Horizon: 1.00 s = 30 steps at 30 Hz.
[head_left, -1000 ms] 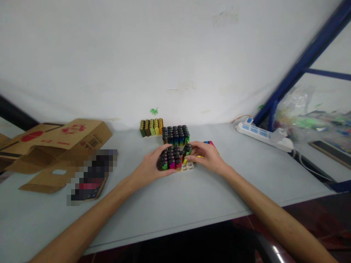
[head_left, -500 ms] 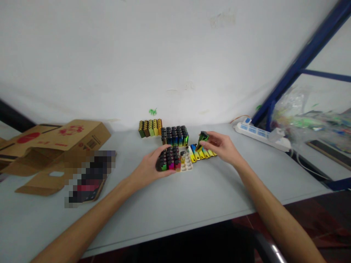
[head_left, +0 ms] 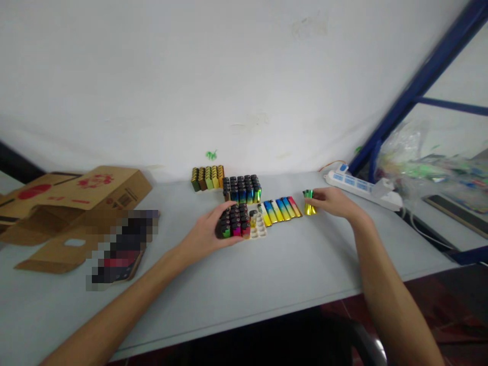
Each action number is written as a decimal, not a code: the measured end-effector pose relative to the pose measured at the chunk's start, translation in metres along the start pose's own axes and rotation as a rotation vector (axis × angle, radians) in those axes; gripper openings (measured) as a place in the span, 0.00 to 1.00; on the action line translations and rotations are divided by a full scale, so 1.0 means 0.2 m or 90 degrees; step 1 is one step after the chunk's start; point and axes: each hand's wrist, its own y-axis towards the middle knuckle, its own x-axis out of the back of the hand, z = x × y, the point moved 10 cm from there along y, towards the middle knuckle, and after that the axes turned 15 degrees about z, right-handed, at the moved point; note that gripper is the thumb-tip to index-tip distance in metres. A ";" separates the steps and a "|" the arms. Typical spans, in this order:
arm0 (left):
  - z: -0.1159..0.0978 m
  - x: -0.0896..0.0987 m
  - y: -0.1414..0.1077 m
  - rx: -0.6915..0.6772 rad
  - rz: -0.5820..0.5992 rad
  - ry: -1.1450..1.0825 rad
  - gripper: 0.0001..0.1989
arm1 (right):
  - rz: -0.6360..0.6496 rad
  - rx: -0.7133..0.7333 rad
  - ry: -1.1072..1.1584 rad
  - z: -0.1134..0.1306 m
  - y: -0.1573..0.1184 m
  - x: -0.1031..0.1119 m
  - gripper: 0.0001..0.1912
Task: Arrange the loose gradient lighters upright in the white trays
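My left hand (head_left: 206,229) curls round the left side of a block of black-topped lighters (head_left: 235,221), thumb in front and fingers behind. They stand upright in a pale tray (head_left: 260,230), whose right part shows bare sockets and a single lighter (head_left: 253,216). To the right, a row of shiny blue, yellow and red lighter bodies (head_left: 282,209) lies on the table. Beyond that row, my right hand (head_left: 330,201) pinches a glossy green-and-gold lighter (head_left: 310,202) near the tabletop. Whether more than one piece is in its fingers I cannot tell.
Behind the tray stand another block of black-topped lighters (head_left: 242,188) and a gold-topped block (head_left: 208,178), near the wall. An opened cardboard box (head_left: 114,190) and a blurred-out phone (head_left: 124,254) are at left. A white power strip (head_left: 362,189) lies at right by a blue frame (head_left: 412,91).
My right hand has moved right, from above the row to its right end. A black-topped lighter showed in it before; now a green-and-gold piece does. My left hand keeps its hold.
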 end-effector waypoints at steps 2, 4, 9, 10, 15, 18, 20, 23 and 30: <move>0.00 0.00 0.00 0.003 0.000 -0.003 0.41 | 0.022 0.007 -0.009 0.02 0.01 -0.03 0.25; 0.00 0.00 0.00 0.006 0.000 -0.006 0.41 | 0.031 0.008 0.002 0.03 0.02 -0.05 0.24; 0.01 0.00 0.00 0.011 0.007 -0.007 0.42 | 0.027 -0.019 0.047 0.02 0.04 -0.07 0.23; 0.01 -0.01 0.00 0.012 0.008 -0.008 0.42 | 0.029 -0.025 0.055 0.01 0.05 -0.08 0.23; 0.00 0.00 0.00 0.012 0.015 -0.018 0.41 | 0.006 -0.025 0.079 -0.01 0.05 -0.09 0.23; 0.00 0.00 0.00 0.016 0.016 -0.013 0.41 | -0.023 -0.016 0.074 -0.01 0.05 -0.08 0.21; 0.00 0.00 0.00 0.016 0.014 -0.009 0.41 | -0.041 -0.014 0.070 -0.01 0.04 -0.07 0.19; 0.00 0.00 0.00 0.013 0.012 -0.005 0.41 | -0.049 -0.020 0.059 -0.02 0.03 -0.06 0.16; 0.01 0.00 0.00 0.010 0.014 -0.005 0.41 | -0.038 -0.042 0.054 -0.06 0.01 -0.04 0.15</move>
